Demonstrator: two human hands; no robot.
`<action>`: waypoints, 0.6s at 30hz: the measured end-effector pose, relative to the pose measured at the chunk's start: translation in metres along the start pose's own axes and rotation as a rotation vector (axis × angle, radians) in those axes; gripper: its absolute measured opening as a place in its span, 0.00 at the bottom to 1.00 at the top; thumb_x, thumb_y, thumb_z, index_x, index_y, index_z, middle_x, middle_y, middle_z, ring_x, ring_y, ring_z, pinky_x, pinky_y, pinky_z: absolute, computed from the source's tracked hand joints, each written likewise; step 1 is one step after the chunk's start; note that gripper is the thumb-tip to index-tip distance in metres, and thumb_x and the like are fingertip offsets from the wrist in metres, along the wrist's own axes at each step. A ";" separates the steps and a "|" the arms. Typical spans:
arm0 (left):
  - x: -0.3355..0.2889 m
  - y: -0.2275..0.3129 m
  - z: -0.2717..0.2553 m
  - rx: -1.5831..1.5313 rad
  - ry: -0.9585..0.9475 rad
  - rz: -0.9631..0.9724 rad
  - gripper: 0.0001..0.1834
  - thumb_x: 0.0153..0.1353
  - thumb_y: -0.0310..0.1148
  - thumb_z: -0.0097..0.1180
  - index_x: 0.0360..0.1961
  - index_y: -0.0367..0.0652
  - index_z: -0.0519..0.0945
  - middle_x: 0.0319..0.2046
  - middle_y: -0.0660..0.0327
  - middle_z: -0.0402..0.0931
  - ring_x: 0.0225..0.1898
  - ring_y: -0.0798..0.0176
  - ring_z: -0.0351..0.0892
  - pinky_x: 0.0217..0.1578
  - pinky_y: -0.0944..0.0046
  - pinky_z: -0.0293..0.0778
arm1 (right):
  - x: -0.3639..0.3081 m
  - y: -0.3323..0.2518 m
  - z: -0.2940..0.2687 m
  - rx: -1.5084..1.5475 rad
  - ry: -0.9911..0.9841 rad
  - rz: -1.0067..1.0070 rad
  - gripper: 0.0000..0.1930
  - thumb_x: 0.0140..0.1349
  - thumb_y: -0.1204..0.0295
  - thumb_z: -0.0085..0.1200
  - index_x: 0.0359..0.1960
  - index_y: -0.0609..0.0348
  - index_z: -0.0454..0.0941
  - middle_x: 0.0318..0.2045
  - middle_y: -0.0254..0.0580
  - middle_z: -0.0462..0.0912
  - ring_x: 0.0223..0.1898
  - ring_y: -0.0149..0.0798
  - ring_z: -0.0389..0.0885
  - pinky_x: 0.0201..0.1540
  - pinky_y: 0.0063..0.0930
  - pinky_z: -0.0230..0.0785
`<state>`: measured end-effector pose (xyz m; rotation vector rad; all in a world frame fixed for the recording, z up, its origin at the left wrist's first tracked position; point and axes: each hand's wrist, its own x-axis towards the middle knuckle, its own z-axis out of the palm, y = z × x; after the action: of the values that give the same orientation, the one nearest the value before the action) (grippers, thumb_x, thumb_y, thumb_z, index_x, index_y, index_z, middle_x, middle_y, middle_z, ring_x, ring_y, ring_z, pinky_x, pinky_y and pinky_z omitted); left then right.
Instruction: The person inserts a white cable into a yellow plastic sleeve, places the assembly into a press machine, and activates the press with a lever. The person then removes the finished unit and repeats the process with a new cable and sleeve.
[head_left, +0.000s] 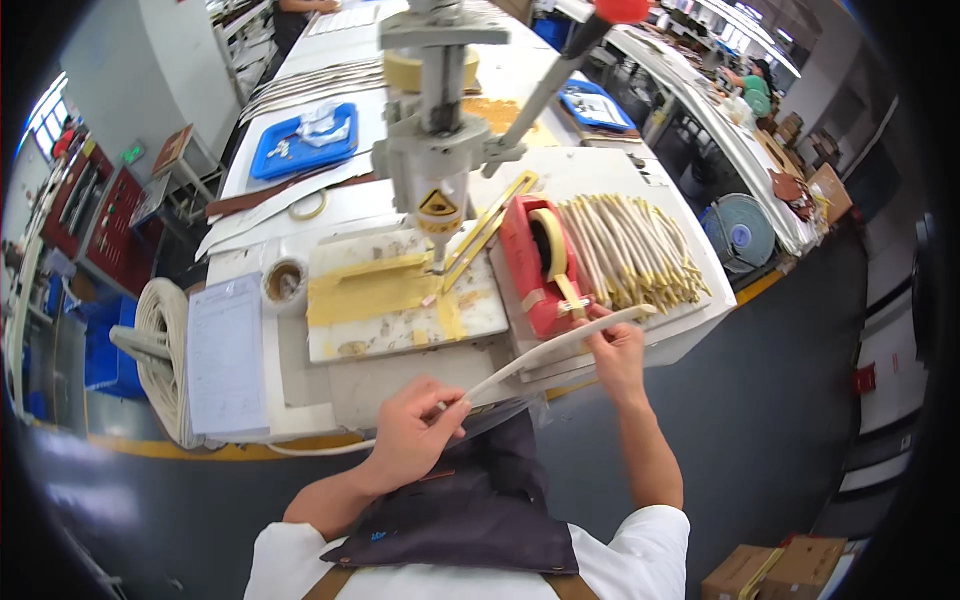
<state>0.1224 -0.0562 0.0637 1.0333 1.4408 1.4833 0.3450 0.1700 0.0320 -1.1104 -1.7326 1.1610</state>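
Note:
My left hand is closed around a thick white cord in front of the table edge. Up and to the right, the cord runs to my right hand, whose fingers are closed on it near its end. That hand is right at the front of a red tape dispenser, by the loose end of its yellowish tape; whether the fingertips also touch the tape I cannot tell. Beside the dispenser lies a row of cut white cord pieces with yellow-taped ends.
A press with a lever stands over a white board partly covered in yellow tape. To its left are a tape roll, a paper sheet and a large cord coil. A blue tray sits farther back.

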 end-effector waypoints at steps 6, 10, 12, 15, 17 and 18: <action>0.000 0.004 -0.003 0.177 0.095 0.125 0.08 0.66 0.24 0.63 0.44 0.32 0.85 0.36 0.59 0.77 0.27 0.71 0.80 0.27 0.70 0.76 | -0.002 -0.004 -0.011 -0.237 0.022 -0.019 0.09 0.64 0.74 0.65 0.30 0.71 0.84 0.29 0.36 0.86 0.28 0.23 0.76 0.32 0.22 0.67; 0.004 0.004 -0.004 0.270 0.107 0.222 0.07 0.67 0.23 0.63 0.44 0.34 0.86 0.36 0.61 0.76 0.27 0.74 0.77 0.26 0.73 0.71 | -0.035 -0.025 -0.004 0.075 -0.066 -0.071 0.09 0.66 0.75 0.61 0.29 0.69 0.83 0.28 0.41 0.86 0.30 0.27 0.82 0.35 0.24 0.73; 0.006 0.000 0.000 0.252 0.083 0.210 0.07 0.67 0.24 0.63 0.44 0.34 0.86 0.36 0.62 0.77 0.28 0.74 0.75 0.27 0.72 0.70 | -0.058 -0.056 0.012 0.138 -0.291 -0.179 0.08 0.66 0.76 0.59 0.29 0.68 0.83 0.30 0.42 0.87 0.29 0.27 0.84 0.34 0.24 0.75; 0.003 0.000 0.008 0.206 0.069 0.167 0.08 0.68 0.24 0.62 0.46 0.34 0.85 0.36 0.60 0.77 0.29 0.72 0.76 0.29 0.70 0.71 | -0.077 -0.089 0.044 0.018 -0.492 -0.303 0.08 0.66 0.76 0.59 0.29 0.67 0.82 0.29 0.42 0.88 0.26 0.27 0.84 0.31 0.23 0.75; 0.001 0.001 0.011 0.184 0.067 0.164 0.09 0.68 0.24 0.61 0.47 0.34 0.84 0.37 0.59 0.77 0.29 0.70 0.76 0.29 0.69 0.72 | -0.076 -0.092 0.052 -0.020 -0.506 -0.321 0.08 0.66 0.75 0.62 0.29 0.66 0.82 0.27 0.42 0.87 0.25 0.27 0.83 0.28 0.22 0.74; 0.000 0.001 0.010 0.189 0.066 0.176 0.09 0.68 0.24 0.60 0.48 0.34 0.84 0.37 0.59 0.77 0.30 0.70 0.77 0.30 0.69 0.72 | -0.073 -0.089 0.056 -0.034 -0.506 -0.320 0.08 0.66 0.75 0.63 0.29 0.66 0.82 0.26 0.42 0.86 0.23 0.27 0.83 0.27 0.21 0.73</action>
<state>0.1317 -0.0524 0.0652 1.2646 1.5949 1.5387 0.2966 0.0674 0.0907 -0.5462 -2.2199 1.2786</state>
